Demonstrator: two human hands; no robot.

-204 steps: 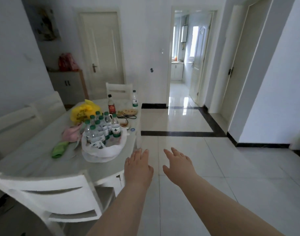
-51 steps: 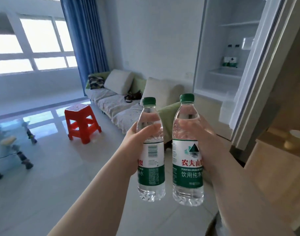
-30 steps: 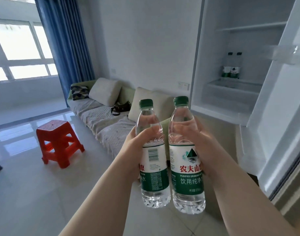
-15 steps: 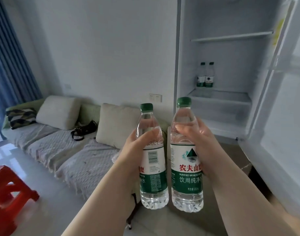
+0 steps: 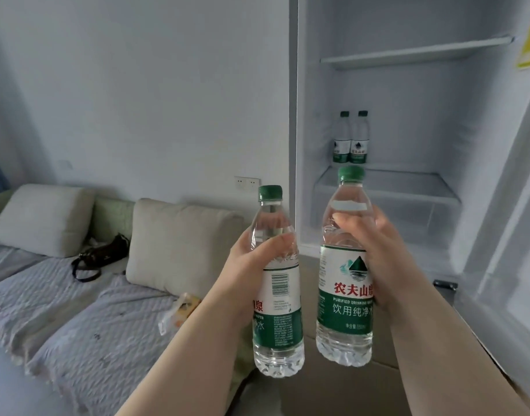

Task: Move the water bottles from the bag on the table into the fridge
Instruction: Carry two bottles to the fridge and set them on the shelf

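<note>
Four water bottles are being shown in all, each with a green cap and a green-and-white label. Two are being held upright side by side, close but with a gap between them: one bottle is being gripped by the left hand, its fingers wrapped tight around the clear shoulder above the label, and the other bottle is being clasped by the right hand, fingers closed on its upper body. Part of each label is being covered by the palms. Two more bottles are being kept standing, touching, at the back left of the open fridge, on its lower shelf; their print is too small to be read. One upper shelf is being cut off at the right by the door. Two cushions and one dark bag are being seen on the sofa, whose left end is being cropped.
</note>
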